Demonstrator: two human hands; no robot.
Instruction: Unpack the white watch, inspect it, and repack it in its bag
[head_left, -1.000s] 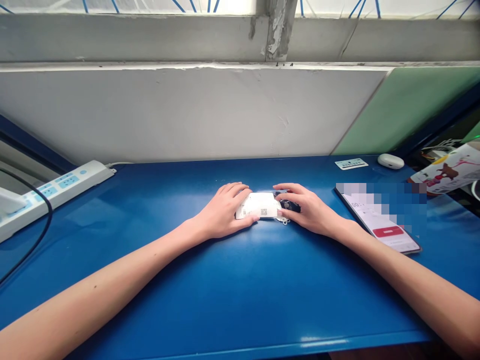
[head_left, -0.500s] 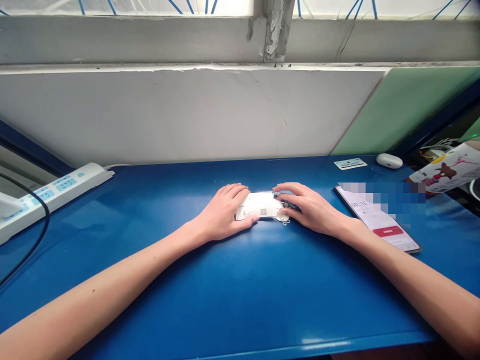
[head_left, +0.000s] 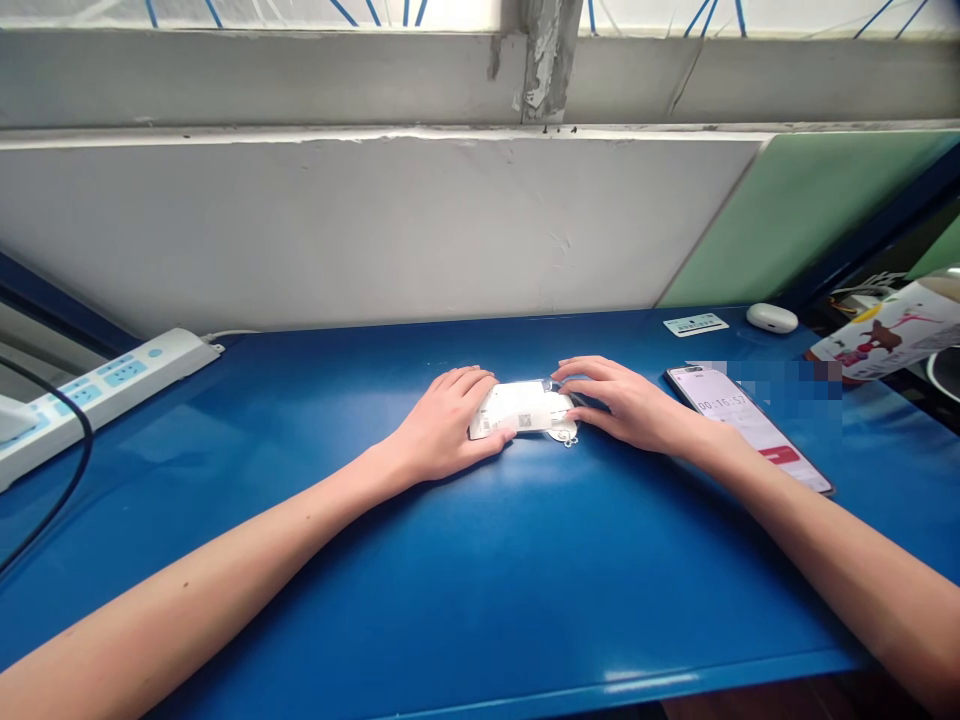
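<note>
A flat white rectangular object (head_left: 514, 408), printed with a small square code, lies at the middle of the blue table. I cannot make out its exact kind. My left hand (head_left: 455, 420) grips its left end, the thumb along the near edge and the fingers over the far side. At the other end is a small pale round piece (head_left: 561, 434) with a short metal chain; whether it is attached is unclear. My right hand (head_left: 611, 405) hovers around that end with fingers curved and apart, the fingertips very close to the object.
To the right lie a phone (head_left: 739, 415) showing a timer, a card (head_left: 695, 325), a white earbud case (head_left: 772, 318) and a printed box (head_left: 892, 335). A power strip (head_left: 112, 390) with a black cable (head_left: 84, 455) runs along the left. The wall (head_left: 375, 230) stands behind the table.
My right hand has drawn slightly back from the white object's right end, its fingers a little more apart. My left hand keeps its hold. The view has shifted slightly.
</note>
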